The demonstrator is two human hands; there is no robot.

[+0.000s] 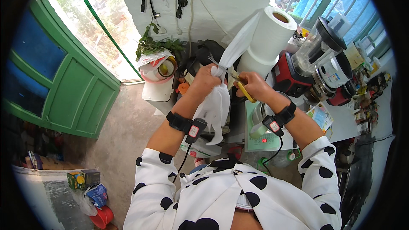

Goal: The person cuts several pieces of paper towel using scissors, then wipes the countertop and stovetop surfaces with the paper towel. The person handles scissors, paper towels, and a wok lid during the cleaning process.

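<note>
My left hand [207, 82] is closed around a gathered strip of thin white sheet material [238, 43], which runs up to a large white roll [271, 38]. Below the fist the loose end [212, 108] hangs down in folds. In my right hand [254, 85] are scissors [244, 91] with yellow handles; their metal blades point up and left, across the strip just above my left fist. Whether the blades are parted on the material is hard to tell. The roll stands on end on top of another white roll [255, 64].
A red-based blender [292, 76] and metal pots stand on the right. Beneath my right forearm lies a pale green kitchen scale [263, 142] with a lit display. A white bin [158, 92] with a bowl and leafy greens [159, 46] is left, near a green door [73, 92].
</note>
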